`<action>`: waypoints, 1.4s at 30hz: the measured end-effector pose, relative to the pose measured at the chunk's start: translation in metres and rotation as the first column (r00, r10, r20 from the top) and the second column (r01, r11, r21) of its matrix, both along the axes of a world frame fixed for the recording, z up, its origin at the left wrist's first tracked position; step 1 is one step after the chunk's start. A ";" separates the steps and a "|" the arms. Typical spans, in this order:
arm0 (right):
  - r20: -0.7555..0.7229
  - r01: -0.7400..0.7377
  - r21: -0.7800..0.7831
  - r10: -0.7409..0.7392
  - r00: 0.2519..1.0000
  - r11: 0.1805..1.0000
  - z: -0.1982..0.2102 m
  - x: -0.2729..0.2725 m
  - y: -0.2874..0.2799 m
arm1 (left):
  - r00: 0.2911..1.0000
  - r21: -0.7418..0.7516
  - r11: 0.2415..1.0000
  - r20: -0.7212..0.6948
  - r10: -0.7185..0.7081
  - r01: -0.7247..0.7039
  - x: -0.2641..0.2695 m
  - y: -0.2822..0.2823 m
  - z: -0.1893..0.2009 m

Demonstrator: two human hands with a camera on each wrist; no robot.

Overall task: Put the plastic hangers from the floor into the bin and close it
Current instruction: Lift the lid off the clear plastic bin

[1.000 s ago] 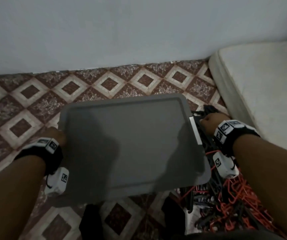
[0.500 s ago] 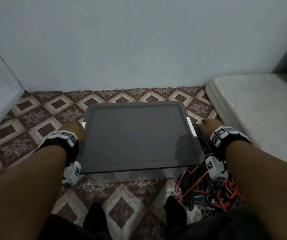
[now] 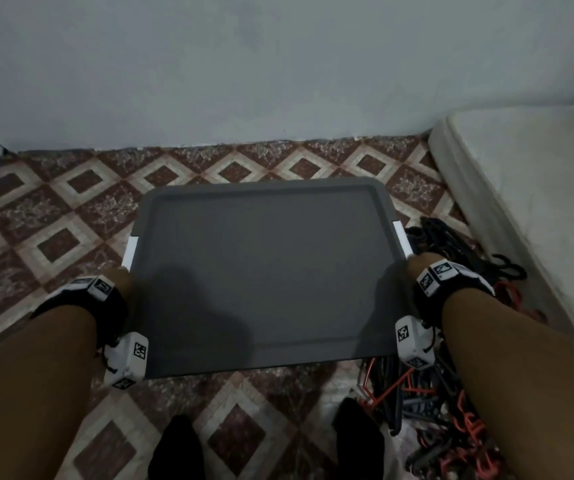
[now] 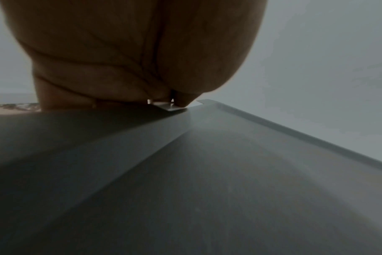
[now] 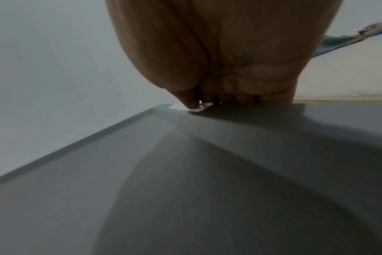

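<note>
Hands curled around white latches: left hand at the left edge, right hand at the right, of grey bin lid, held over tiled floor. Red and black hangers heaped on floor beside right arm.

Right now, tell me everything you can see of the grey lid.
The grey lid is a flat, rounded-corner rectangle that looks like matte plastic, with a raised rim around a shallow recessed panel. White latch tabs sit at both short sides. It lies roughly level, covering whatever is beneath it. The left hand and right hand each grip a side at the tabs.
</note>
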State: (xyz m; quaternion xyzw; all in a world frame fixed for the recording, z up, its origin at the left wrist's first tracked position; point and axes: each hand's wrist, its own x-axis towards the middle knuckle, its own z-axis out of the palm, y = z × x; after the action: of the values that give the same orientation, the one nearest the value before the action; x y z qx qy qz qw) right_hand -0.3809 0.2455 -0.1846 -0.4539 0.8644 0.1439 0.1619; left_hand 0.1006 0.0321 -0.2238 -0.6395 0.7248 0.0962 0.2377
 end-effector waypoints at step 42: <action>0.089 0.241 -0.065 -0.234 0.968 0.968 0.000 0.016 -0.013 | 0.999 0.001 1.000 -0.038 -0.014 0.014 -0.006 0.013 0.028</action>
State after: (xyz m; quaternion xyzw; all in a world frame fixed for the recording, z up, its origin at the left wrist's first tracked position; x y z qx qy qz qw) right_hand -0.3652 0.2321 -0.1843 -0.3583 0.9100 0.0723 0.1955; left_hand 0.0946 0.0453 -0.1958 -0.6324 0.7335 0.1073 0.2250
